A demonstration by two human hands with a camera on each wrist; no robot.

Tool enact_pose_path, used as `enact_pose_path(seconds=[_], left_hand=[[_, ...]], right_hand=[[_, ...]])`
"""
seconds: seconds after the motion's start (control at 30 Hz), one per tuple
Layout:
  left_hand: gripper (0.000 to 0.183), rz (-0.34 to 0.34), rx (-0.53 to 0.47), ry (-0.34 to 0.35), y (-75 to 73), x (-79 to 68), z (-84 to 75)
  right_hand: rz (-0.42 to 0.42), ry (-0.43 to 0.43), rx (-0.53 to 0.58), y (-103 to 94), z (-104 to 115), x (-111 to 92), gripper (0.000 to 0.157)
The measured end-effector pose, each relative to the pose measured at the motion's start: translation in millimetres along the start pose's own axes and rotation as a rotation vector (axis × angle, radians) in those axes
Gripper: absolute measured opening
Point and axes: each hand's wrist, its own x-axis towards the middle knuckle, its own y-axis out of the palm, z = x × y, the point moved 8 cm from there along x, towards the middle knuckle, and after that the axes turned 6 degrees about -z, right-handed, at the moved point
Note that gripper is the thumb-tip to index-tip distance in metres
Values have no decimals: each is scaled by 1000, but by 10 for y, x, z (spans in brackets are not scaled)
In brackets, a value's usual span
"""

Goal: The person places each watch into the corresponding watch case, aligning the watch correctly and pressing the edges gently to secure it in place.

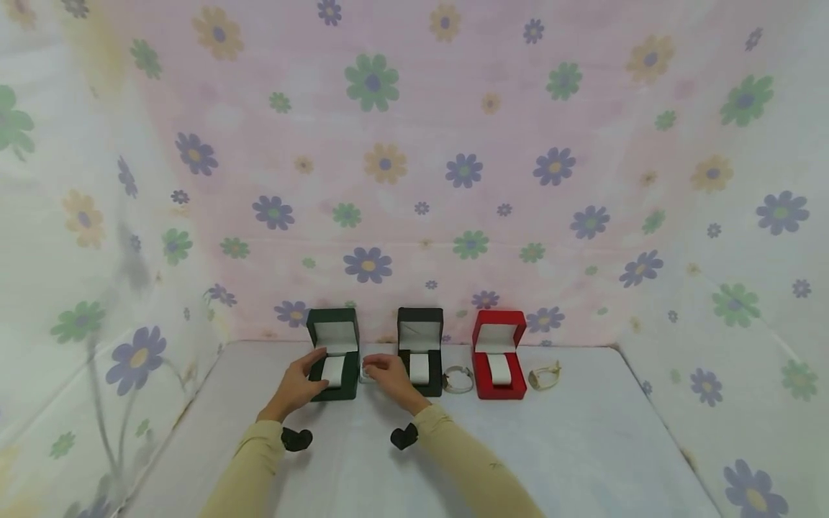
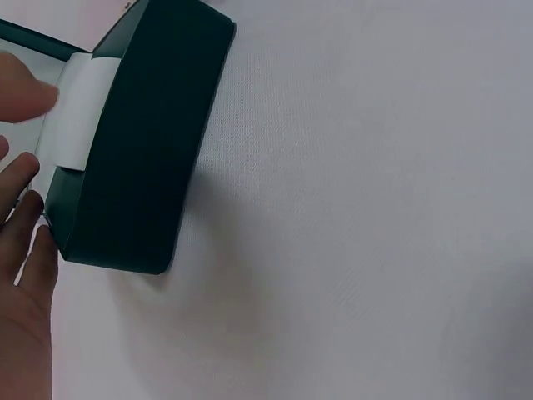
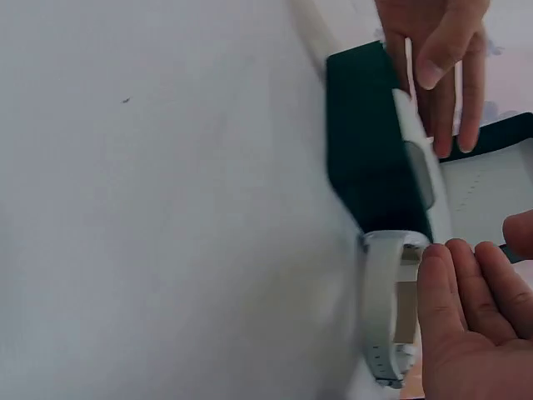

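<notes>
An open dark green watch box point(image 1: 351, 381) with a white cushion point(image 1: 333, 370) stands at the left of the row. My left hand point(image 1: 298, 385) is at its left side, fingers extended along the box and thumb near the cushion. In the left wrist view, the thumb point(image 2: 25, 92) is apart from the fingers. A white-strapped watch point(image 3: 381, 292) stands on its side at the green box's right. My right hand point(image 1: 391, 378) is at this watch, partly hiding it in the head view. The right wrist view shows its fingers straight beside the strap, not wrapped round it.
Right of my right hand is an open black box point(image 1: 435, 378) with a white cushion. Beyond it are a silver-toned watch point(image 1: 458, 389), an open red box point(image 1: 514, 385) and a gold-toned watch point(image 1: 544, 378). Flowered cloth walls point(image 1: 414, 230) enclose the white table point(image 1: 350, 467).
</notes>
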Motion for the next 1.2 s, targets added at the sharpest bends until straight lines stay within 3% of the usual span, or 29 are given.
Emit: enact_pose_path(seconds=[0.3, 0.57, 0.97, 1.2], left_hand=[[78, 52, 106, 19, 28, 42, 38], [78, 111, 148, 49, 31, 62, -66], [68, 87, 236, 91, 19, 117, -144], [79, 122, 298, 46, 29, 182, -141]], right_hand=[[-87, 10, -103, 40, -111, 61, 29], [-28, 66, -226, 109, -193, 106, 19], [0, 72, -205, 136, -178, 84, 22], [-1, 44, -217, 129, -202, 93, 25]])
